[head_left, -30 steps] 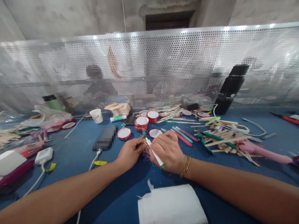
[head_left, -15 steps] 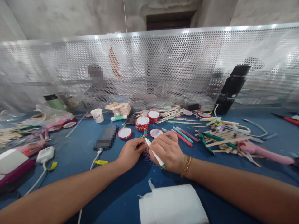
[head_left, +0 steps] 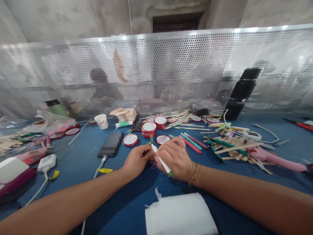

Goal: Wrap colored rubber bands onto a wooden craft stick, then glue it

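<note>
My right hand (head_left: 175,160) is closed round a white marker with a green end (head_left: 162,161), its tip pointing up and left toward my left hand. My left hand (head_left: 137,159) is pinched shut on a small piece that the fingers mostly hide. Both hands rest together on the blue table (head_left: 122,202), over a few purple scribbles. Just beyond the fingertips lie red-rimmed round lids (head_left: 130,139) and a short coloured stick (head_left: 151,140).
A white foam block (head_left: 179,215) lies near me. Coloured markers (head_left: 192,142), wooden sticks (head_left: 230,145) and a pink glue gun (head_left: 276,160) are at the right. A phone on a cable (head_left: 110,145), a white charger (head_left: 45,163) and a paper cup (head_left: 101,121) sit left. A perforated metal screen (head_left: 171,68) closes the back.
</note>
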Tool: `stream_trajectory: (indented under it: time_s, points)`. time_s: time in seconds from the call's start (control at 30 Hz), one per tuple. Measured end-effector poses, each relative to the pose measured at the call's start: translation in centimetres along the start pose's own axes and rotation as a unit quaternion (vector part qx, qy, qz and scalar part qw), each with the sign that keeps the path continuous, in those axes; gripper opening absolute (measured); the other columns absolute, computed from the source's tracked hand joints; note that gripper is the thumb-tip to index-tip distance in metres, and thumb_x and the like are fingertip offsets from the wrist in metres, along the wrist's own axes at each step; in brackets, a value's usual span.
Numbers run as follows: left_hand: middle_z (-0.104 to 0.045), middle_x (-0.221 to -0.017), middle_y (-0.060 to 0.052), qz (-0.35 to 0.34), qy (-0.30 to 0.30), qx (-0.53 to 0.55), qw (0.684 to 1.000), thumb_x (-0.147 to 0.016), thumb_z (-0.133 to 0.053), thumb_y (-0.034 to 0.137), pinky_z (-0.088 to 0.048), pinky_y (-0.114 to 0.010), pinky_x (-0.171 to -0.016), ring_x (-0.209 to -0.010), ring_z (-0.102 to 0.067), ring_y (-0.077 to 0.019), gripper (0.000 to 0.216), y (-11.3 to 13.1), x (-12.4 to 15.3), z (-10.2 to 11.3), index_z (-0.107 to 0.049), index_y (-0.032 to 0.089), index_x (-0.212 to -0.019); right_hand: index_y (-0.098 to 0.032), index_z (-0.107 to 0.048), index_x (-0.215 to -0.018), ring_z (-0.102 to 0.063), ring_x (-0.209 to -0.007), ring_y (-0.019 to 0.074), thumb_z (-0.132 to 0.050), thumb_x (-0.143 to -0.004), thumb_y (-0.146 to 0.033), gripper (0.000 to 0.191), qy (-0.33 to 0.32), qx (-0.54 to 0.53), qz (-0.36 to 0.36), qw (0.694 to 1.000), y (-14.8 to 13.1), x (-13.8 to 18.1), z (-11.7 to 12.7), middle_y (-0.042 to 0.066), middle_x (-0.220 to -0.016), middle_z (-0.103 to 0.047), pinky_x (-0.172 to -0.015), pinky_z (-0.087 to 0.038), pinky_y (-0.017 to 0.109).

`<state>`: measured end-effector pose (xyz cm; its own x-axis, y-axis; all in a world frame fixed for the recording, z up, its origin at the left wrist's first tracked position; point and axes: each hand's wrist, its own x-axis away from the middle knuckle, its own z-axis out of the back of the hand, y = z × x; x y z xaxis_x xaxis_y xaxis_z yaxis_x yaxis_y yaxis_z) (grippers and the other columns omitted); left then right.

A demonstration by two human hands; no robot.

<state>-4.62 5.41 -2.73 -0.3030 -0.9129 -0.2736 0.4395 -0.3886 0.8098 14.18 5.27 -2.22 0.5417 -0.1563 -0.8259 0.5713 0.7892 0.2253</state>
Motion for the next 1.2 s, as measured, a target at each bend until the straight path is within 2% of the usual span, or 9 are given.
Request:
stream_trajectory:
  time_s: [1.2]
  points:
    - [-0.057,-0.062,0.003,-0.006,-0.001,0.002,1.0,-0.089,-0.053,0.028,-0.039,-0.022,-0.059,-0.062,-0.051,-0.0128,0.025,0.11,-0.13,0.04,-0.059,0.018,-0.066,-0.02,-0.052,-0.074,-0.048,-0.071,0.0167,-0.052,-0.086,-0.016,0.013,0.006,0.027,-0.014,1.0,-0.01,0.08,0.02,-0.001,-0.067,-0.057,-0.081,-0.03,0.037]
